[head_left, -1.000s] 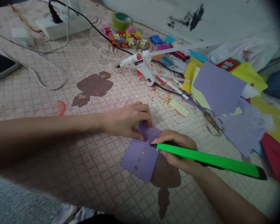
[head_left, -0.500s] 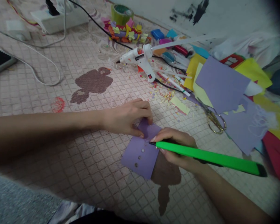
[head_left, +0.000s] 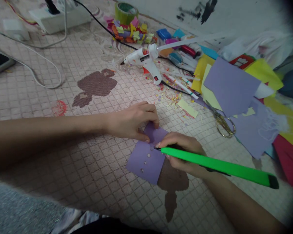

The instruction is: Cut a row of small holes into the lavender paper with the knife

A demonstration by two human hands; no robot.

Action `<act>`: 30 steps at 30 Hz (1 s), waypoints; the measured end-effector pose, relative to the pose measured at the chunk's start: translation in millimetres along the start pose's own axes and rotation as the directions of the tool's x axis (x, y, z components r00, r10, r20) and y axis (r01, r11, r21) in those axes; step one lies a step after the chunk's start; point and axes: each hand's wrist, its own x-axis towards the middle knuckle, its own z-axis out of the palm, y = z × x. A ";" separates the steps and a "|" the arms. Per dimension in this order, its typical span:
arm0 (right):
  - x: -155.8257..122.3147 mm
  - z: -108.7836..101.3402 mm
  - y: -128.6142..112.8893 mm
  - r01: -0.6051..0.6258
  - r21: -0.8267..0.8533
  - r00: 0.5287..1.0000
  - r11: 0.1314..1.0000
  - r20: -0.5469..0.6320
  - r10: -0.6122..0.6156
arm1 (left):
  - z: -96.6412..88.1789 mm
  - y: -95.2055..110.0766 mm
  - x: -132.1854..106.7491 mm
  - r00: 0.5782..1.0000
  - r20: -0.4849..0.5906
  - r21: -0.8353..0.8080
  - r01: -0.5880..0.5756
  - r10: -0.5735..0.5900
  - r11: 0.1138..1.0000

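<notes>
A small piece of purple paper lies on the patterned tablecloth in front of me, with a slanting row of several small round holes in it. My left hand presses on its upper part, thumb and fingertips gripping it against the cloth. In my right hand is a green utility knife, held like a pen. Its dark tip meets the paper beside the uppermost hole, just below my left thumb. The right hand covers the paper's right edge.
A white hot glue gun lies beyond my hands, near paper scraps. To the right are gold-handled scissors and coloured paper sheets. Green tape and a white power strip stand at the back; a dark device is far left.
The whole view has shifted slightly. Both hands keep their grips, and the knife tip stays at the top of the row of holes, where a round outline now shows more clearly.
</notes>
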 end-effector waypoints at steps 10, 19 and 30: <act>-14.2 11.0 0.3 -0.083 0.038 0.976 0.996 -0.197 0.089 | -0.5 -0.2 -0.4 1.000 0.012 0.024 -0.012 0.012 1.000; -15.5 14.8 0.4 -0.077 -0.015 0.978 0.997 -0.195 0.073 | -0.5 -0.9 -0.9 1.000 0.002 0.017 -0.022 0.022 1.000; -9.4 14.2 -5.1 -0.040 -0.063 0.979 0.997 -0.203 0.026 | 0.2 -0.4 -0.2 1.000 -0.002 0.016 -0.023 0.023 1.000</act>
